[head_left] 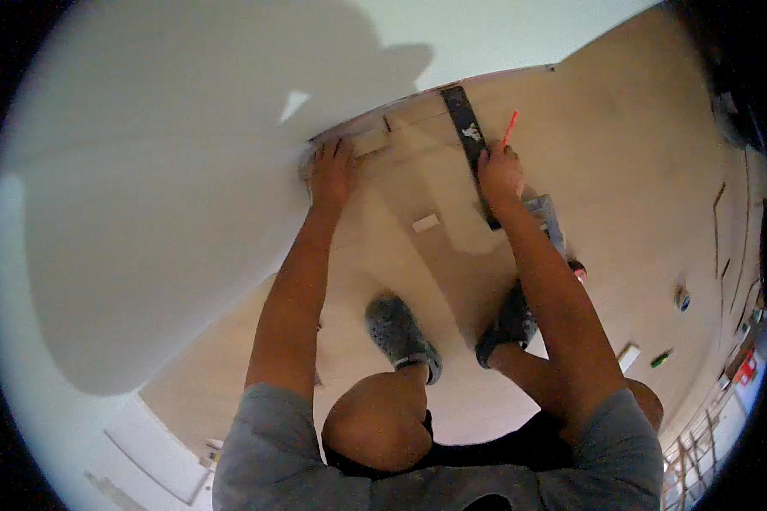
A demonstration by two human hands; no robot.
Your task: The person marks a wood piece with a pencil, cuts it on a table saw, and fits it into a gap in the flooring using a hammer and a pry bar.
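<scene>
My left hand (332, 175) lies palm down with its fingers stretched toward the wall base, beside a short pale board piece (370, 141). Whether it presses on that piece is hard to tell. My right hand (500, 175) is closed, and a thin red pencil-like stick (510, 129) juts up out of its fingers. The same hand rests against a long flat black bar (464, 119), which runs from the wall edge back toward me across the wood-coloured floor (622, 153). Part of the bar is hidden behind the hand.
A small pale block (426, 223) lies between my arms. Beside my right forearm is a grey flat tool (544, 213), partly covered. Farther right are a roundish blue-white item (682, 298) and a green-handled tool (661, 358). The white wall (170, 213) rises at left and ahead.
</scene>
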